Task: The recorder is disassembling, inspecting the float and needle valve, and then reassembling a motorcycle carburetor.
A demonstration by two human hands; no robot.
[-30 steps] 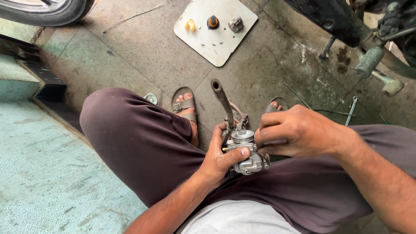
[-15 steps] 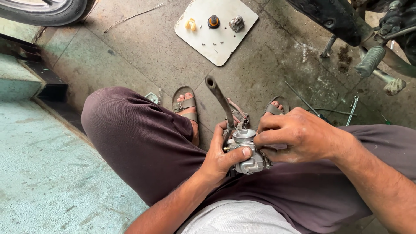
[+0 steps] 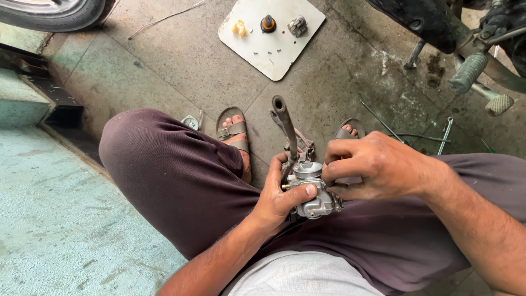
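Carburetor (image 3: 313, 192) sits clasped between left hand (image 3: 282, 197) and right hand (image 3: 378, 167).

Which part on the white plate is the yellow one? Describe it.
On the concrete floor ahead of the sandalled feet lies a white plate. Three larger parts sit along its far edge; the leftmost is the small yellow plastic piece, beside an orange-collared black part.

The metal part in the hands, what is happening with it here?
A seated person holds a small grey metal carburettor-like part over the lap. The left hand grips it from below; the right hand rests on its side. A white board with small parts lies on the concrete floor ahead.
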